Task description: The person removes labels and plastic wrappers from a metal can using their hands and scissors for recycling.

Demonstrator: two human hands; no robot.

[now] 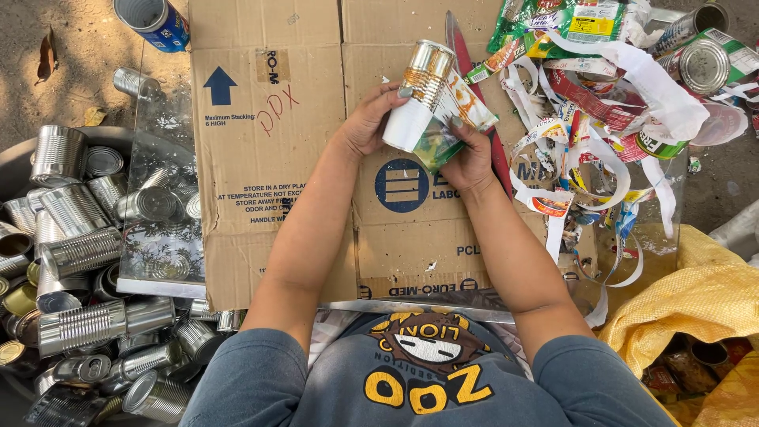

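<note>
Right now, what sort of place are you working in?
Probably an outdoor scrap-sorting spot on bare ground: a heap of stripped tin cans, a pile of torn paper labels, and a flattened cardboard box as work surface.

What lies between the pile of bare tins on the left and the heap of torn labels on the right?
In the head view, the flattened cardboard box lies between the bare tins and the torn labels; both hands hold a tin above it.

I see flattened brown cardboard [269,142] spread on the dirt ground. Off its left edge sits a heap of bare silver tins [79,261], and a blue tin [154,20] lies near the far left corner. Past the right edge, torn paper labels [601,119] pile up, with a yellow sack [696,304] nearer me.
</note>
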